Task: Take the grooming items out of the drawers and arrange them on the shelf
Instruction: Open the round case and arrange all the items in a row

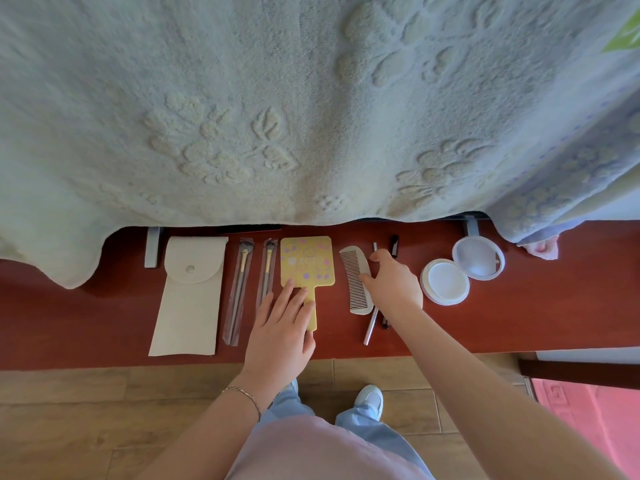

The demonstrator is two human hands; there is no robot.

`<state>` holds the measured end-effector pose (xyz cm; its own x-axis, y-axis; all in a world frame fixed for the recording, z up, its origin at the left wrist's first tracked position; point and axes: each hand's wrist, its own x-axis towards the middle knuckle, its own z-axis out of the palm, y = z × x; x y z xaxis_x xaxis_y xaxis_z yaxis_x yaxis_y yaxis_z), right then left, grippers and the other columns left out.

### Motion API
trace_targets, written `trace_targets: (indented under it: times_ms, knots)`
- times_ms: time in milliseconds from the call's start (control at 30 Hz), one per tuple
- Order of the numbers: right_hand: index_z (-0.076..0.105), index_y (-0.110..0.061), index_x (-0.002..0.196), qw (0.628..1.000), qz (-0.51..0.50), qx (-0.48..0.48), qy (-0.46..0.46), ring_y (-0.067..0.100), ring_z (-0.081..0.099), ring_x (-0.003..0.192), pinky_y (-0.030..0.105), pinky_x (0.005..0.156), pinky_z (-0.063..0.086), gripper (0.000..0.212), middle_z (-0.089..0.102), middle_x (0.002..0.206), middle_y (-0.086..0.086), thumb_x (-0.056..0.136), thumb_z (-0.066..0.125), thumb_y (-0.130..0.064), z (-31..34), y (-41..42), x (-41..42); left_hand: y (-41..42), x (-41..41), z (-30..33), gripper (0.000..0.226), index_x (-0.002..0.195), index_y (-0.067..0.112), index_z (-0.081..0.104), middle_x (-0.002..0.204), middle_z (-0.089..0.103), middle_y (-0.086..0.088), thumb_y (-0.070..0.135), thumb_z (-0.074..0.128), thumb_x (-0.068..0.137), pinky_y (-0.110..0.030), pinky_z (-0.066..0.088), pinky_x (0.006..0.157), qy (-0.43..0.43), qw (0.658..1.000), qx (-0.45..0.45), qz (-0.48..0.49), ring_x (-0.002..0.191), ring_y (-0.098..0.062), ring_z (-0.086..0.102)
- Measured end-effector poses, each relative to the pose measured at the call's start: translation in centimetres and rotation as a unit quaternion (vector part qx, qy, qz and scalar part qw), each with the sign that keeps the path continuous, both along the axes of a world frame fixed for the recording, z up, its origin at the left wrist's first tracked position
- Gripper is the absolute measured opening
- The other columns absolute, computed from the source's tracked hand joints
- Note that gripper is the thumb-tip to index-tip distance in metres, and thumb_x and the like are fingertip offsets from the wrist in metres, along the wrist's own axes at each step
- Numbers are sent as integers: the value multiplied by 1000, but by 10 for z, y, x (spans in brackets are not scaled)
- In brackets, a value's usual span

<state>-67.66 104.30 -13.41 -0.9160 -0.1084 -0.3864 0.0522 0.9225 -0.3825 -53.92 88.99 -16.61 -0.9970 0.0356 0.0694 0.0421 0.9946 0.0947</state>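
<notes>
Flat left hand presses straight fingers on the mirror, holding nothing; right hand curls over the comb, thumb at its edge, though a true grip is hard to tell. Two pencils lie under that wrist; a sweep could roll them off the shelf's near edge

A home bedroom, this. A plush embossed blanket drapes over the red-brown shelf. Wood-look floor, pink rug.
</notes>
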Motion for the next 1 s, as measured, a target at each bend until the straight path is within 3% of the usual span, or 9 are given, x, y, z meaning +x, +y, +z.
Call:
trace_targets:
  times_ms: [133,200,333,467,667,833,1000]
  knots:
    - [49,-20,118,995,-34,-80,41,23,60,80,32,63,48,29,64,94,3,91,52,-31,12,10,-1,15,0,3,47,118,19,60,128,57,-5,29,71,73,-43,38,102,17,999,36,-21,125,-27,46]
    - [52,-17,111,991,-64,-104,63,22,58,77,34,64,48,21,61,90,1,92,50,-26,22,24,-5,29,0,4,46,121,23,56,126,57,-1,30,68,76,-39,43,96,29,995,65,-76,122,-22,44]
    - [54,-14,98,999,-37,-17,30,24,57,73,31,61,44,17,62,84,5,92,48,-29,26,47,0,54,-6,1,44,123,27,55,132,53,6,31,63,80,-34,38,92,40,983,42,-175,121,-18,45]
    - [55,-12,99,997,34,65,4,24,60,72,28,59,46,31,61,81,5,92,47,-41,14,49,16,61,-20,-5,45,122,26,57,131,55,7,29,69,78,-34,38,86,36,985,22,-167,119,-17,45]
    - [59,-12,100,994,71,85,-1,22,63,70,30,59,54,34,65,81,4,94,42,-40,5,50,21,59,-25,-10,38,114,25,65,122,62,9,35,69,78,-34,36,84,36,984,12,-175,112,-15,46]
    - [58,-11,99,991,84,106,13,19,51,62,24,50,40,32,51,72,1,94,43,-37,5,63,16,70,-21,-9,43,114,21,66,120,63,7,30,76,73,-28,52,80,4,979,59,-195,102,-10,61]
    - [58,-13,99,987,104,124,23,19,53,61,25,51,44,31,53,72,1,95,42,-38,6,71,15,81,-20,-9,42,112,19,68,118,65,7,28,78,72,-22,52,82,-5,975,94,-204,99,-7,63]
